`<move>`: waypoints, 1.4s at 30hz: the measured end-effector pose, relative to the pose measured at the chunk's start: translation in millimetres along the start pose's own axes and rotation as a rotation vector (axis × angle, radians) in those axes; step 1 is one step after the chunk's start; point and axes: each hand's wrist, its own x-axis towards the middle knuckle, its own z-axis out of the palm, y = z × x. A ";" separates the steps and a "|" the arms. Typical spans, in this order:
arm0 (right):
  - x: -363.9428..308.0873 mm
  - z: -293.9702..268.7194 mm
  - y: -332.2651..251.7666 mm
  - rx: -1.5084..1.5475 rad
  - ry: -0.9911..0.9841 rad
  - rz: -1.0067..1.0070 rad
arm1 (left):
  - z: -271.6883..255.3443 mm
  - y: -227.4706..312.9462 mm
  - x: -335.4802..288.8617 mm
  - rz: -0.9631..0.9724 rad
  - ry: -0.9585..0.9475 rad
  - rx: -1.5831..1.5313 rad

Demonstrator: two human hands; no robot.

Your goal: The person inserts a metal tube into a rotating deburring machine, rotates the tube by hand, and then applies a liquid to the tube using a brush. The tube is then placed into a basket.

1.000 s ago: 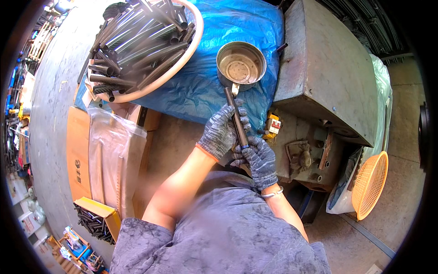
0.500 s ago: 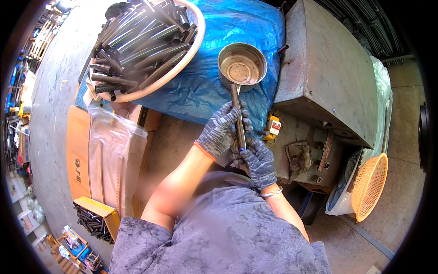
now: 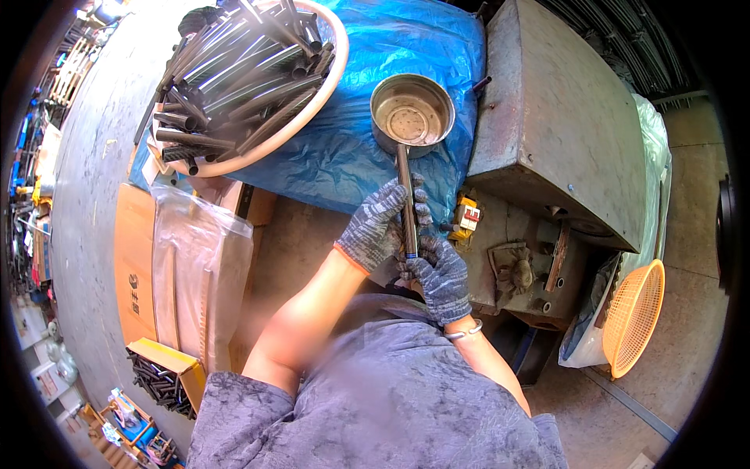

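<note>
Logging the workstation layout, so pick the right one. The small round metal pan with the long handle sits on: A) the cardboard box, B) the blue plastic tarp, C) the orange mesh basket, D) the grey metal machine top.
B: the small round metal pan rests on the crumpled blue plastic tarp, beside the grey metal machine top.

Dull metal pan [image 3: 412, 116], crinkly glossy plastic tarp [image 3: 367, 47], knit gloves [image 3: 373, 229]

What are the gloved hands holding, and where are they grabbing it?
Both hands, left and right, grip a small metal saucepan by its long handle.
</note>
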 end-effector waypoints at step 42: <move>2.2 -5.6 12.3 0.319 -0.100 0.177 | 1.9 -2.2 4.6 0.124 0.207 0.358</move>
